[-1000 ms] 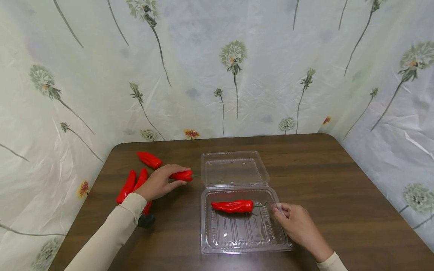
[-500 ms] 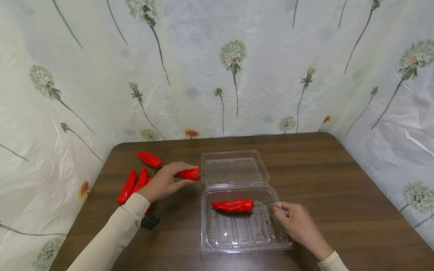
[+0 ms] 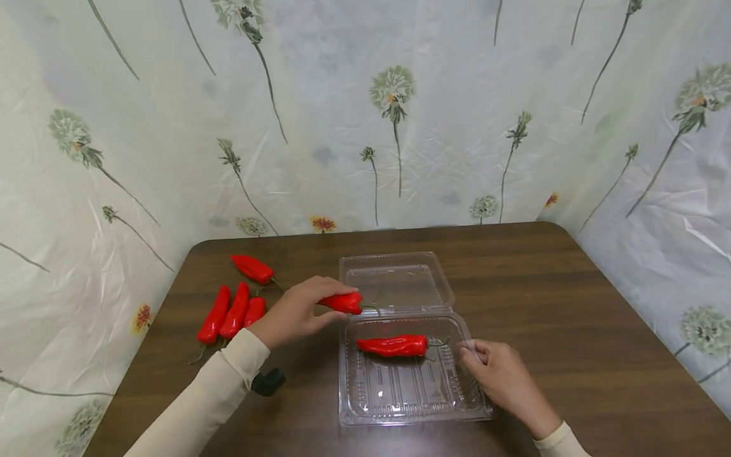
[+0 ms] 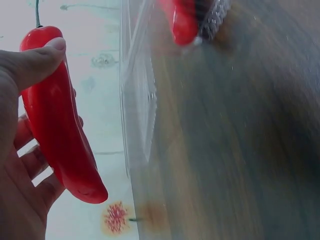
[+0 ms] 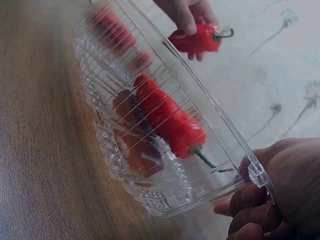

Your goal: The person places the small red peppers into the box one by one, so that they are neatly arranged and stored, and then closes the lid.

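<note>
Head view: we find our left hand (image 3: 297, 311) holding the held pepper (image 3: 342, 303) near the left end of the hinge, where the open lid (image 3: 394, 279) meets the tray (image 3: 394, 390). Its long axis runs left to right, stem to the right and tilted a little toward us, tip hidden in the grip. The lying pepper (image 3: 394, 346) in the tray points much the same way, so the two are close to parallel; the held one is left of it and on its far side. Our right hand (image 3: 497, 374) is across the tray, pinching the right rim, its fingers near that pepper's stem. More ribbed floor shows on the near side of the lying pepper than on its hinge side. The loose peppers (image 3: 235, 311) sit on the surface (image 3: 548, 304), left of our left hand.

Left wrist view: thumb across the pepper near the stem, fingers behind it; a firm-looking hold, closed to the pepper's thickness. A gap shows between it and the plastic.

Right wrist view: our right fingers close about the rim at a corner. Seen past that edge, the held pepper appears above the tray wall, nearer the left hand's side.
</note>
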{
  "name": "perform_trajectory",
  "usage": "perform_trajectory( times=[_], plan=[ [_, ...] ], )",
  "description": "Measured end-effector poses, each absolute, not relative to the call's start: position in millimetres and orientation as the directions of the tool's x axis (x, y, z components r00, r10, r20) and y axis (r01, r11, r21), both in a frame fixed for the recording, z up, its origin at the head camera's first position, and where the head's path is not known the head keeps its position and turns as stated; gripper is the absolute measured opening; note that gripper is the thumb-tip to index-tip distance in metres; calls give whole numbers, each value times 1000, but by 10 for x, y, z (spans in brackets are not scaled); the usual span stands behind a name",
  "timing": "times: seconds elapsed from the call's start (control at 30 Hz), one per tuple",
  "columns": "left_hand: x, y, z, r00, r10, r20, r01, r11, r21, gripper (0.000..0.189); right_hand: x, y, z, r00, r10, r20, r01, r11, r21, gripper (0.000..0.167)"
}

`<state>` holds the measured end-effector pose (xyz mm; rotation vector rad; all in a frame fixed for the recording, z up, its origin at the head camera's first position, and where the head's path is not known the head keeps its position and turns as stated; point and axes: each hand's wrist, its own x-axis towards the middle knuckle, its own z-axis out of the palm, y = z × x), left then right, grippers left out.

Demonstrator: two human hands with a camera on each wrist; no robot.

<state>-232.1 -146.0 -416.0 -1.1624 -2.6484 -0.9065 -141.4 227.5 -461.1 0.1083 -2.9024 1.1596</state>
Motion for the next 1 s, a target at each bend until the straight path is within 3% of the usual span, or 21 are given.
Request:
perform_trajectory(
  times=[0.47, 1.0],
  plan=[
    [-2135, -1011, -4154, -620, 734, 278, 765, 485, 424, 50, -1422, 2290, -4631, -997, -69, 46, -82, 722, -687, 28],
    [-1927, -559, -4269, -511, 827, 236, 856, 463, 232, 44, -1429, 2296, -4636, -996, -70, 63, -94, 727, -680, 28]
  ],
)
